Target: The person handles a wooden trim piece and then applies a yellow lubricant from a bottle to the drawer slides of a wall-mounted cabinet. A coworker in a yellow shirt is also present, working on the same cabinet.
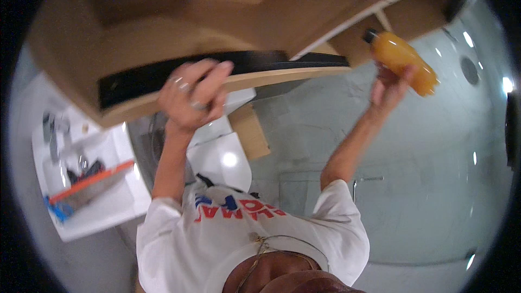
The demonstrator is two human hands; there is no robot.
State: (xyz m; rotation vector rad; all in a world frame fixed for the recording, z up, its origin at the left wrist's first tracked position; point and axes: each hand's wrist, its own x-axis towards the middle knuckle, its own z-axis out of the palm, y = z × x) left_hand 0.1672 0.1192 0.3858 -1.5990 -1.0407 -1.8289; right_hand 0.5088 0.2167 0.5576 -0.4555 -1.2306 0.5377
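Note:
In my right hand (389, 84), raised at the upper right, is a plastic bottle (406, 59) of orange liquid with a black cap. The bottle is tilted, its cap pointing up and left toward the wooden cabinet (217, 16). My fingers wrap its lower side. My left hand (190, 97), with rings on its fingers, is raised in front of the cabinet's lower edge, by a black strip (260, 64). Its fingers are curled and slightly blurred; whether they hold something or touch the edge is hidden.
The open cabinet, with dividers, spans the top. Below left, a white sink (103, 206) has an orange-edged item (92, 180) and a blue item (59, 210) across it. A white toilet (220, 154) and a cardboard-coloured panel (252, 133) stand behind my left arm. Glossy grey tiles lie at right.

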